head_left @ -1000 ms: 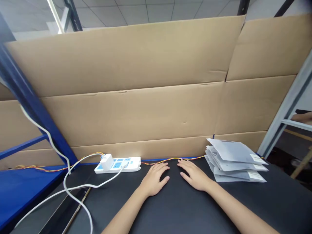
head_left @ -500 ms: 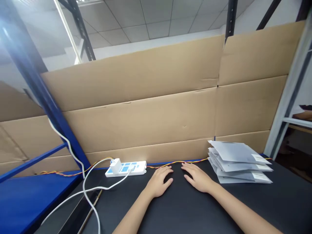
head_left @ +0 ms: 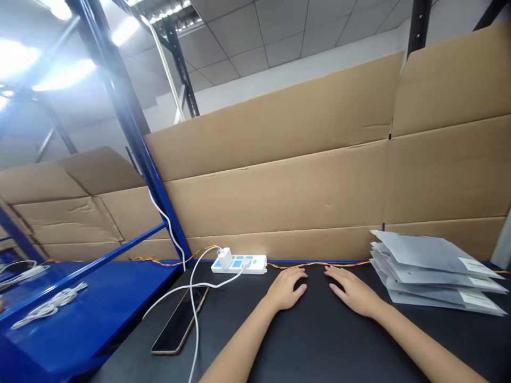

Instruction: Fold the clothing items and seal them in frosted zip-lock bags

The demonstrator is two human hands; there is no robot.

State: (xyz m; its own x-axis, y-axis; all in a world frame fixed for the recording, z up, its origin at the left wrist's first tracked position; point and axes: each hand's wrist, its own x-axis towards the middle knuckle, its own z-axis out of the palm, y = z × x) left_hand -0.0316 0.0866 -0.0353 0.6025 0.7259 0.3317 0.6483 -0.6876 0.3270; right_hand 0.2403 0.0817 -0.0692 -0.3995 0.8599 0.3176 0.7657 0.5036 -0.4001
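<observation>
My left hand [head_left: 286, 289] lies palm down on the black tabletop [head_left: 311, 346], fingers apart and holding nothing. A white power strip [head_left: 255, 264] with blue sockets is just to its left, with a white adapter [head_left: 225, 257] and a plug in it. My right hand [head_left: 353, 290] also rests flat with its fingers spread, a short gap from the left one. To the right of it is a stack of translucent plastic sleeves [head_left: 433, 268] with white labels. Red and yellow wires [head_left: 315, 264] run behind both hands.
A dark phone [head_left: 180, 322] lies at the left, with a white cable [head_left: 197, 340] across it. Cardboard panels [head_left: 279, 197] stand along the back. Beyond a blue post [head_left: 154, 175], a blue table [head_left: 115, 284] holds bundled white cable [head_left: 50, 307].
The view has swung left, so the strip, hands and sleeves sit farther right in the picture. The whole phone and more of the blue table now show. Both hands remain flat.
</observation>
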